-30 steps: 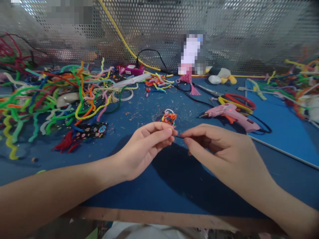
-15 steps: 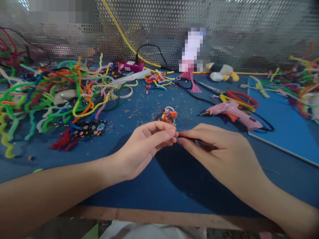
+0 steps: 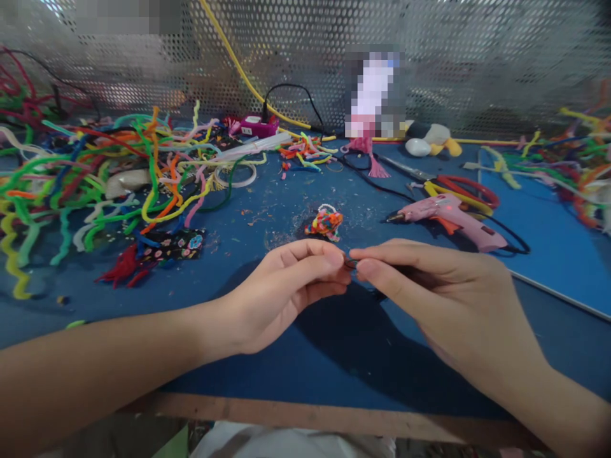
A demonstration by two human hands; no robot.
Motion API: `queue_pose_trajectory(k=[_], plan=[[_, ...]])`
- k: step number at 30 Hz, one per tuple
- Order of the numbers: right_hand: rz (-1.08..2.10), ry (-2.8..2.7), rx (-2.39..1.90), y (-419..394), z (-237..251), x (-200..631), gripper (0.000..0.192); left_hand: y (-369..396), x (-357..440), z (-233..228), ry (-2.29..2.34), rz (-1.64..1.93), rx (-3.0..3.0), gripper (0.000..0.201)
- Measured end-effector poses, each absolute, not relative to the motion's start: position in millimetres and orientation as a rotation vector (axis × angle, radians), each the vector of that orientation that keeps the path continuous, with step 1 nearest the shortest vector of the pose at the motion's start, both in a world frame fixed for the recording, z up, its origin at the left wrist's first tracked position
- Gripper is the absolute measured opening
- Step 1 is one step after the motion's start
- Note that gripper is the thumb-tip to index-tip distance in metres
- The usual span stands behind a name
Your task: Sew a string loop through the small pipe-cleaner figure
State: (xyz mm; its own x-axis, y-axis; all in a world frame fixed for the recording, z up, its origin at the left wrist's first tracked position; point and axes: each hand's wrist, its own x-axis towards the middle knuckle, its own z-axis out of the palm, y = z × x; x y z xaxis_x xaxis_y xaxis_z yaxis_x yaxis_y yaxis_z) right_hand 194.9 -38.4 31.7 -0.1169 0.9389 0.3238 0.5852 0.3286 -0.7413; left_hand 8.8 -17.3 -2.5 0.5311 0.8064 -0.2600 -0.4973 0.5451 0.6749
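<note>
My left hand (image 3: 286, 289) and my right hand (image 3: 439, 292) meet fingertip to fingertip above the blue table (image 3: 296, 356). Both pinch a small dark piece (image 3: 351, 262) between thumb and forefinger; most of it is hidden by the fingers. Just beyond the fingertips a small multicoloured pipe-cleaner ball (image 3: 325, 223) with a white loop lies on the table.
A pink glue gun (image 3: 451, 213) with a black cord lies to the right, red and yellow scissors (image 3: 458, 191) behind it. A big tangle of coloured pipe cleaners (image 3: 95, 172) fills the left. A flowered fabric scrap (image 3: 172, 245) lies nearby. Perforated metal screen (image 3: 477, 57) stands at the back.
Both hands shifted slightly right and nearer to me, fingertips closing together on the small dark piece. The view moved a little.
</note>
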Motion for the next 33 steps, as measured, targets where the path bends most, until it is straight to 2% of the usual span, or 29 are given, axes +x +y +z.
queue_pose_trajectory(k=[6, 13, 22, 33], plan=[[0.512, -1.802, -1.366, -38.1, 30.8, 195.6, 0.018, -17.5, 8.0, -2.7, 0.586, 0.875, 0.621, 0.007], [0.317, -2.006, -1.288, -41.5, 27.8, 196.3, 0.021, -20.2, 12.2, -1.2, 0.687, 0.946, 0.744, 0.013], [-0.297, -2.272, -1.133, -44.8, 27.3, 196.2, 0.025, -19.9, 12.5, -0.6, 0.730, 0.922, 0.677, 0.014], [-0.315, -2.272, -1.104, -47.1, 33.4, 198.4, 0.021, -21.9, 13.7, 2.3, 0.556, 0.792, 0.356, 0.006]])
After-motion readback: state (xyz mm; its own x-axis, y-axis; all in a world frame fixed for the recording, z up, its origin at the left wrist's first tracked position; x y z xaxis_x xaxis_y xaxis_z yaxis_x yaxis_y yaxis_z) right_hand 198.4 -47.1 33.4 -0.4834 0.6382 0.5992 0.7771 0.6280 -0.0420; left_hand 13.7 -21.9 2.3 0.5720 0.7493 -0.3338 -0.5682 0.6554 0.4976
